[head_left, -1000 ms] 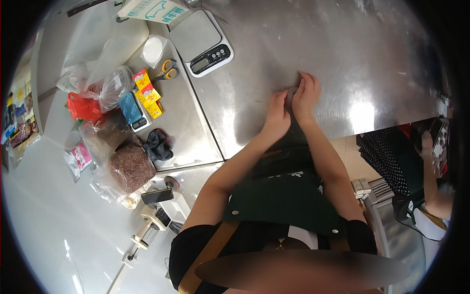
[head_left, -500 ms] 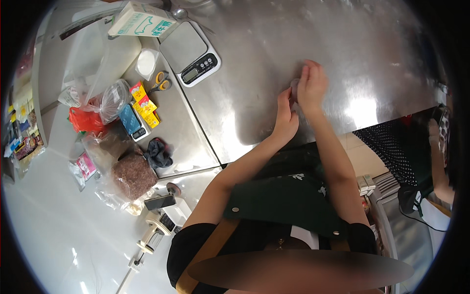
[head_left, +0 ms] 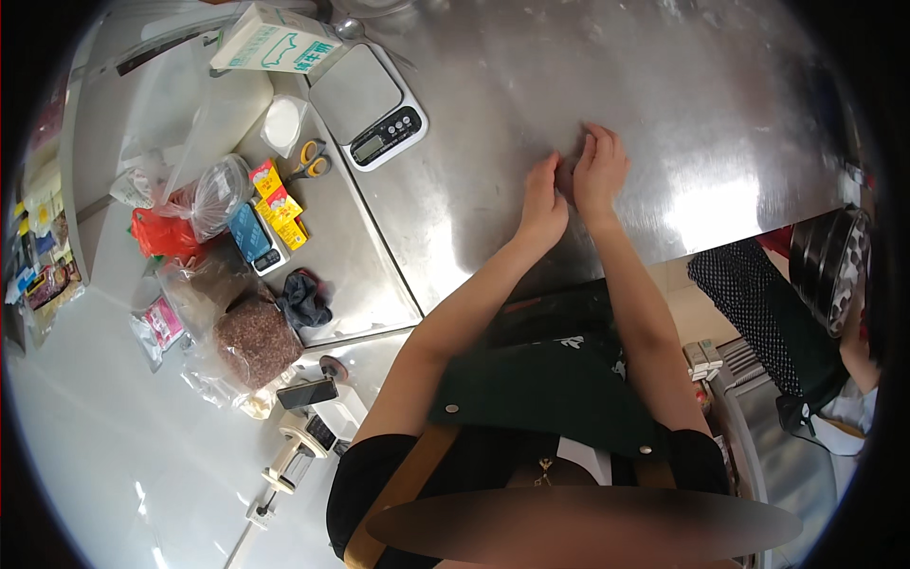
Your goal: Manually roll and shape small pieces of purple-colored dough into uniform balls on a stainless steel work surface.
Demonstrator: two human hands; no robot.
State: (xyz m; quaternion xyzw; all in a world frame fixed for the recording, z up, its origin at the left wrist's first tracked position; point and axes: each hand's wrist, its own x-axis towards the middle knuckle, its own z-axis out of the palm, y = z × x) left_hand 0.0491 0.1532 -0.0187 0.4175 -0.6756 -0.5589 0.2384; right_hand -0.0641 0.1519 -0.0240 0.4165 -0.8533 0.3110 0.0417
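A small purplish-grey lump (head_left: pixel 566 176), which looks like dough, lies low over the metal tabletop between my two hands, partly hidden by fingers. My left hand (head_left: pixel 545 204) presses against its left side with fingers held together. From the right, my right hand (head_left: pixel 601 173) curls around it, its fingertips bent toward the table. Left of my hands stands a white digital kitchen scale (head_left: pixel 409 125) with a bare grey platform.
Left of the scale are a milk carton (head_left: pixel 275 43), yellow-handled scissors (head_left: pixel 311 161), yellow packets (head_left: pixel 282 207), a small blue-topped scale (head_left: pixel 251 232), a bag of brown crumbly stuff (head_left: pixel 256 341) and a dark cloth (head_left: pixel 303 299). At right, a co-worker (head_left: pixel 806 351) stands beside the table.
My hands have drawn slightly apart around the lump, the left shifting a little left and the right lower. At right, the co-worker's arm has moved and a dark patterned round thing shows more.
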